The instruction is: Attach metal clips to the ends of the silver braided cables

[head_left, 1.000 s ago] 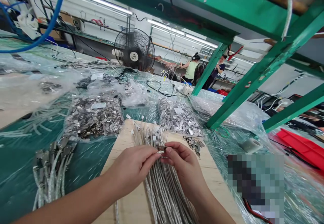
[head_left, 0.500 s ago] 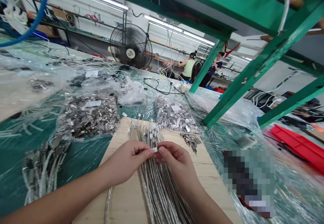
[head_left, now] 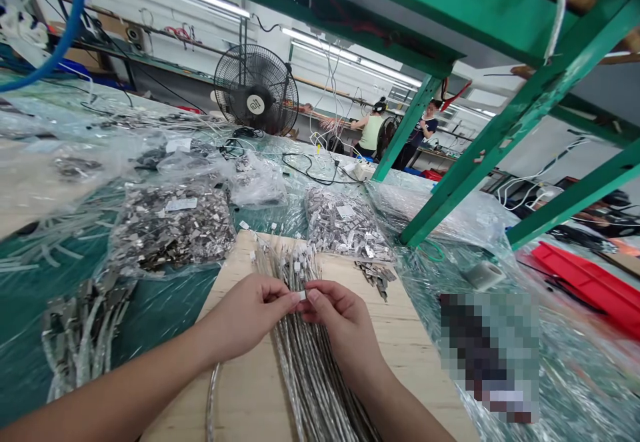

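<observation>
My left hand (head_left: 250, 312) is closed, its thumb and forefinger pinching a small white connector (head_left: 301, 295). My right hand (head_left: 345, 322) meets it from the other side, its fingertips pressed together at the connector's right end; anything else inside them is hidden. Below both hands a thick bundle of clear-jacketed cables (head_left: 313, 375) lies lengthwise on a wooden board (head_left: 400, 362), with white ends at the far side. A single cable (head_left: 212, 402) curves out from under my left wrist. Several small metal shells (head_left: 376, 277) lie loose on the board, right of the bundle.
Two plastic bags of metal parts, a left bag (head_left: 175, 225) and a right bag (head_left: 347, 225), sit behind the board. More cables with metal ends (head_left: 83, 329) lie left. Green frame posts (head_left: 465, 155), a fan (head_left: 256, 92) and a red tray (head_left: 590, 289) stand around. Two people work farther back.
Both hands stay together at the connector, with only a slight shift of the fingers; the white piece looks a little turned. The whole view has moved slightly.
</observation>
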Tool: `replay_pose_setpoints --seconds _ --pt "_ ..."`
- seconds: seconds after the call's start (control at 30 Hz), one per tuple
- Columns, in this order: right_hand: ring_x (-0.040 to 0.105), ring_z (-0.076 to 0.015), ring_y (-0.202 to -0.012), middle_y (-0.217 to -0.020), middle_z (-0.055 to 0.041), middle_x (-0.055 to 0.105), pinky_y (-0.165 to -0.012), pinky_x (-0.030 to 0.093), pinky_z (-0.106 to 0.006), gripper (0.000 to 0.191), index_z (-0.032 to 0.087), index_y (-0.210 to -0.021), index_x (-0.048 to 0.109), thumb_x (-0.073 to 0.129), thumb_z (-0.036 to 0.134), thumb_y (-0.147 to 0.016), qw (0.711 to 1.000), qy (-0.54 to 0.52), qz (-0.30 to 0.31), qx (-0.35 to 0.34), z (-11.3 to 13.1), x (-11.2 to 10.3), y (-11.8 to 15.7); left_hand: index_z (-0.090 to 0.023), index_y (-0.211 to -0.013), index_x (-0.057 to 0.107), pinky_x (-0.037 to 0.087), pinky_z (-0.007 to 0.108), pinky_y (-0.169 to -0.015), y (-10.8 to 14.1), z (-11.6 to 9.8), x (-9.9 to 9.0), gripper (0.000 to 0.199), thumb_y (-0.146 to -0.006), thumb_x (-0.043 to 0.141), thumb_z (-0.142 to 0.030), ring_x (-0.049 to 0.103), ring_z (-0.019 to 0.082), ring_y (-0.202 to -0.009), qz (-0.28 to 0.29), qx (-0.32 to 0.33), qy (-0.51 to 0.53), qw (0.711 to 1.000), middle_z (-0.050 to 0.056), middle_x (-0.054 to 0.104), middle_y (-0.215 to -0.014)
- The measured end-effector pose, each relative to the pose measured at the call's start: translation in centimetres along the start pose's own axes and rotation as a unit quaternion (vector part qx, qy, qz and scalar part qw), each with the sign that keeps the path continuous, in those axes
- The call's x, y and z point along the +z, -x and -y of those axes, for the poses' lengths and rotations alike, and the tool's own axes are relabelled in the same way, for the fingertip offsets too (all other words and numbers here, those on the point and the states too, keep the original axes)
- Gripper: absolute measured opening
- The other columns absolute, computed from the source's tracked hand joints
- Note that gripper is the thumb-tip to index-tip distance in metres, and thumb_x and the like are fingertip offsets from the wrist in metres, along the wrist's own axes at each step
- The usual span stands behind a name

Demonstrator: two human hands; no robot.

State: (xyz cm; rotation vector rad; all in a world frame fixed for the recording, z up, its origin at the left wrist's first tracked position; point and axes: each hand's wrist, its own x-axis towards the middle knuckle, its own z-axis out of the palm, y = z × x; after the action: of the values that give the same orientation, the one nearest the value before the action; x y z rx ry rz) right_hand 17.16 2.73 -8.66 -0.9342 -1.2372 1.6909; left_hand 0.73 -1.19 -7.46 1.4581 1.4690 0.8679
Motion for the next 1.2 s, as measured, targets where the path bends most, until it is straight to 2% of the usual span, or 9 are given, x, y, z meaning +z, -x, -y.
replay_pose_setpoints --seconds 0.33,0.6,0.73,0.9,1.07,1.2 --pt "0.070 -0.0148 -0.073 -0.077 -0.0070 0.074 -0.066 0.055 -0.022 0.030 0.013 -0.093 0.067 0.077 0.034 -0.074 0.994 -0.093 0.003 0.055 -0.2 -0.3 -0.1 -0.015 -0.073 0.067 0.027 0.023 -0.055 -0.3 0.2 -0.2 0.042 -0.087 0.049 -0.050 0.037 0.012 -0.059 0.017 0.000 0.035 0.999 -0.003 0.046 -0.059" --pt "0.069 -0.0141 -0.071 -0.075 -0.0073 0.072 -0.066 0.055 -0.022 0.032 0.012 -0.093 0.068 0.079 0.034 -0.072 0.996 -0.071 -0.004 0.060 -0.3 -0.5 -0.2 -0.016 -0.074 0.071 0.031 0.023 -0.056 -0.2 0.1 -0.3 0.040 -0.085 0.051 -0.049 0.045 0.014 -0.061 0.012 0.001 0.002 1.000 -0.001 0.054 -0.061" --pt "0.068 -0.0126 -0.071 -0.075 -0.0059 0.072 -0.065 0.054 -0.020 0.032 0.012 -0.090 0.069 0.080 0.035 -0.071 0.996 -0.057 0.010 0.062 -0.3 -0.4 -0.4 -0.016 -0.072 0.071 0.031 0.023 -0.055 -0.3 0.2 -0.2 0.042 -0.085 0.050 -0.050 0.044 0.014 -0.059 0.003 -0.001 -0.013 1.000 -0.001 0.053 -0.059" --pt "0.067 -0.0136 -0.071 -0.075 -0.0056 0.072 -0.064 0.053 -0.021 0.034 0.013 -0.091 0.070 0.079 0.038 -0.071 0.999 -0.020 0.009 0.032 -0.3 -0.2 -0.3 -0.016 -0.070 0.067 0.027 0.024 -0.053 -0.5 1.0 0.2 0.043 -0.084 0.051 -0.054 0.041 0.013 -0.056 -0.034 -0.021 -0.024 0.999 -0.002 0.049 -0.057" --pt "0.066 -0.0143 -0.070 -0.076 -0.0056 0.072 -0.061 0.053 -0.023 0.030 0.014 -0.094 0.072 0.072 0.040 -0.079 0.998 0.028 0.048 -0.010 -0.5 -0.3 -0.1 -0.017 -0.072 0.059 0.034 0.024 -0.056 -0.4 1.0 0.6 0.036 -0.082 0.056 -0.052 0.050 0.016 -0.064 -0.055 -0.025 -0.005 0.998 0.000 0.057 -0.066" --pt "0.067 -0.0168 -0.077 -0.083 -0.0052 0.072 -0.067 0.056 -0.028 0.026 0.017 -0.097 0.071 0.068 0.039 -0.082 0.997 0.035 0.039 -0.054 -0.4 -0.7 -0.3 -0.019 -0.089 0.059 0.040 0.024 -0.060 -0.2 0.6 0.7 0.027 -0.086 0.052 -0.045 0.054 0.016 -0.069 -0.041 0.013 0.034 0.998 -0.002 0.059 -0.072"
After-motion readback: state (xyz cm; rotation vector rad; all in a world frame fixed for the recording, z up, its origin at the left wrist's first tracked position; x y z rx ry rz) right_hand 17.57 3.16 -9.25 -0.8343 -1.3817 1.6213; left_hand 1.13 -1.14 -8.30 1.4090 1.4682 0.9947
